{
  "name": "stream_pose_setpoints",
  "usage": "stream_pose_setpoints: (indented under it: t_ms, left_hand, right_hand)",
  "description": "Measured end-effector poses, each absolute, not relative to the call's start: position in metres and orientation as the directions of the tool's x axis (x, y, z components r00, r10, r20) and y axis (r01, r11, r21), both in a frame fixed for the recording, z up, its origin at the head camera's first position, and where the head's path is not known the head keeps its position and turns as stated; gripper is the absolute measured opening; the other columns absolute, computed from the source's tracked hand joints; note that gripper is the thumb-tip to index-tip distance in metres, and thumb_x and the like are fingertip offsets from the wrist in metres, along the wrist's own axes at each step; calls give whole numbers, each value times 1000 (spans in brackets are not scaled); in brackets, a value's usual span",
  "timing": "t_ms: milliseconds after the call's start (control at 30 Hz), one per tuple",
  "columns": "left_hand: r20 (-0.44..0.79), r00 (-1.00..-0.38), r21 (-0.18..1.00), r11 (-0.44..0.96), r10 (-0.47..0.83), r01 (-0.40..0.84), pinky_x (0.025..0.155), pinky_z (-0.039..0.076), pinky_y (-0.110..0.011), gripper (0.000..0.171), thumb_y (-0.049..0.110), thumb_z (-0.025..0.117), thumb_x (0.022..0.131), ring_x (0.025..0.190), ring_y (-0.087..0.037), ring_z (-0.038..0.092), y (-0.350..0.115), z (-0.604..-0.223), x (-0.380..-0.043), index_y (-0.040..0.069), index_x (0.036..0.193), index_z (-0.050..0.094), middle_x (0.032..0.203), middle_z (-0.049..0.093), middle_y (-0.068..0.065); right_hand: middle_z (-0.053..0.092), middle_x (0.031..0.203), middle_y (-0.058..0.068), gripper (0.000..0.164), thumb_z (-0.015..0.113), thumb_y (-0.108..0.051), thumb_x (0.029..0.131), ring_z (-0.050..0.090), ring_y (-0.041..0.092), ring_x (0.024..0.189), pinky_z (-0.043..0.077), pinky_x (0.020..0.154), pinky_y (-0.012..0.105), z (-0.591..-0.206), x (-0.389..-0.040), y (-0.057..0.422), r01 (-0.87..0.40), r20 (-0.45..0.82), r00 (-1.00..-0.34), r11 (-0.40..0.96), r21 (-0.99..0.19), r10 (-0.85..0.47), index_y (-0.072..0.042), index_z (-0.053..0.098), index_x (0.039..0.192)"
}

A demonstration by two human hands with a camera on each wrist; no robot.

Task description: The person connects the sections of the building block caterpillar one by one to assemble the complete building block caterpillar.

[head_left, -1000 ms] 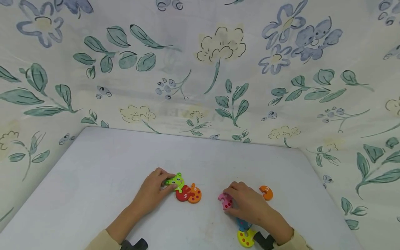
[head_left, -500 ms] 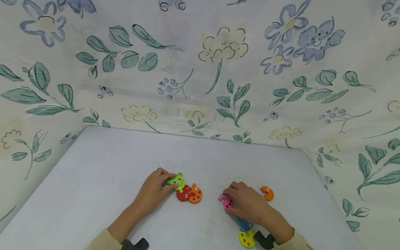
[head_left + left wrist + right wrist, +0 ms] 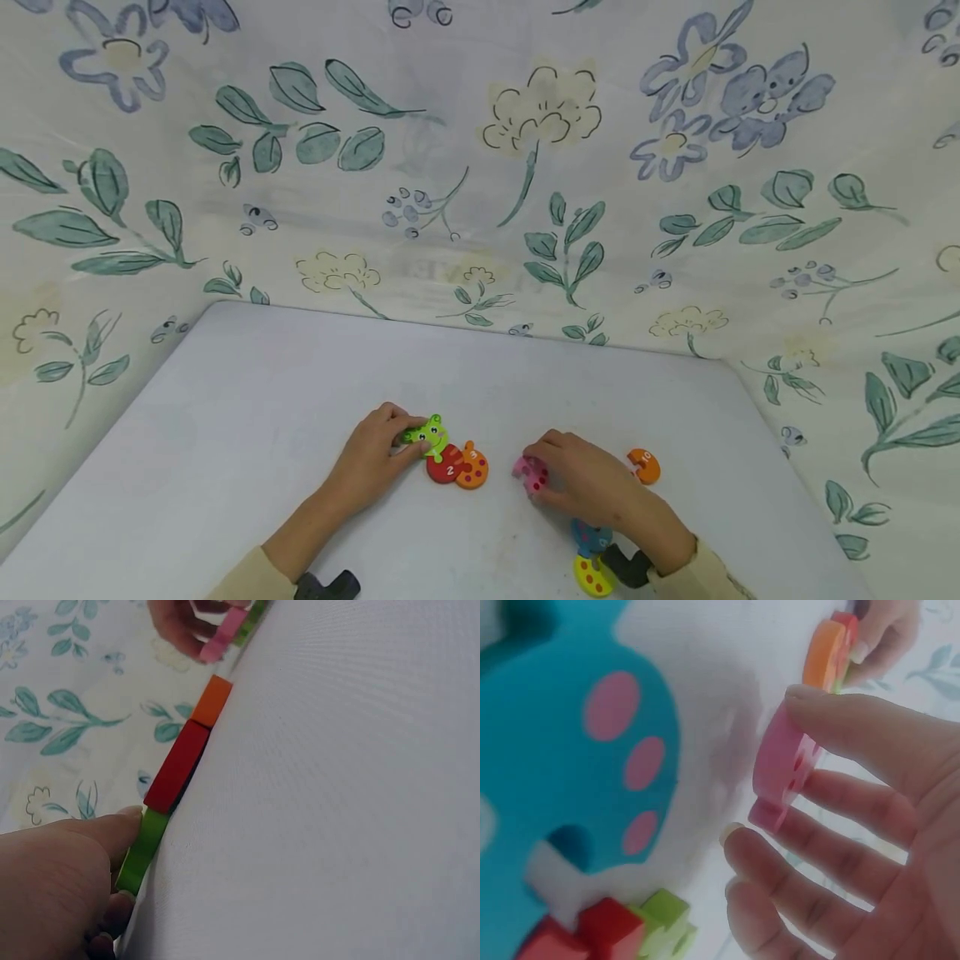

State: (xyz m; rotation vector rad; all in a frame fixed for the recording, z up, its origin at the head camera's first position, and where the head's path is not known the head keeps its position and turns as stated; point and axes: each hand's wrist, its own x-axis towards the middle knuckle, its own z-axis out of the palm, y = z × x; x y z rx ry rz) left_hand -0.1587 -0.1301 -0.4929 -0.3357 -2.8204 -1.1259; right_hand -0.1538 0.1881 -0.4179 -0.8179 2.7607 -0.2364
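My left hand [image 3: 375, 454] pinches a green animal-head puzzle piece [image 3: 431, 437] between thumb and fingers. It joins a red piece marked 2 [image 3: 445, 464], which in turn meets an orange spotted piece [image 3: 472, 467]. In the left wrist view the green [image 3: 142, 851], red [image 3: 177, 766] and orange pieces [image 3: 212, 701] form one row, seen edge-on. My right hand [image 3: 588, 483] pinches a pink spotted puzzle piece [image 3: 532, 475], apart from that row. The right wrist view shows thumb and fingertips on the pink piece [image 3: 780, 761], its other fingers loosely bent.
A blue piece [image 3: 591, 537] and a yellow spotted piece [image 3: 592, 577] lie by my right wrist. Behind that hand is an orange piece marked 10 [image 3: 645, 467]. Red [image 3: 609, 930] and green pieces [image 3: 664, 919] show low in the right wrist view. Floral cloth borders the white table [image 3: 337, 358].
My right hand has moved slightly left with the pink piece, uncovering more of the blue one. My left hand keeps its hold on the green piece. The head view has shifted a little.
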Motion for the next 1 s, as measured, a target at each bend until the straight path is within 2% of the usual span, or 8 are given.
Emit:
stream_pose_setpoints:
  t_ms: [400,800,1000]
  left_hand:
    - [175,-967,659,707,187,256,77,48,-29,43,28,85,90,88,-10,49,-130,-496,-159,15,130,74,102,55,6]
    - [192,-961,634,722,200,277,79,49,-31,42,29,84,91,90,-10,50,-131,-496,-159,15,129,74,105,57,6]
    - [206,-955,618,728,215,298,80,49,-33,41,30,83,91,92,-10,50,-131,-497,-159,18,129,75,108,59,7]
  right_hand:
    - [63,122,-1,50,80,-36,94,61,14,108,55,97,36,-414,-164,169,-572,-127,-791,797,-195,-599,-13,66,135]
    - [63,127,2,50,81,-33,94,62,18,115,55,98,36,-408,-169,152,-591,-120,-778,784,-190,-616,-13,66,137]
    - [62,131,3,50,80,-31,95,61,18,117,55,98,37,-411,-173,149,-586,-123,-776,779,-225,-619,-13,65,139]
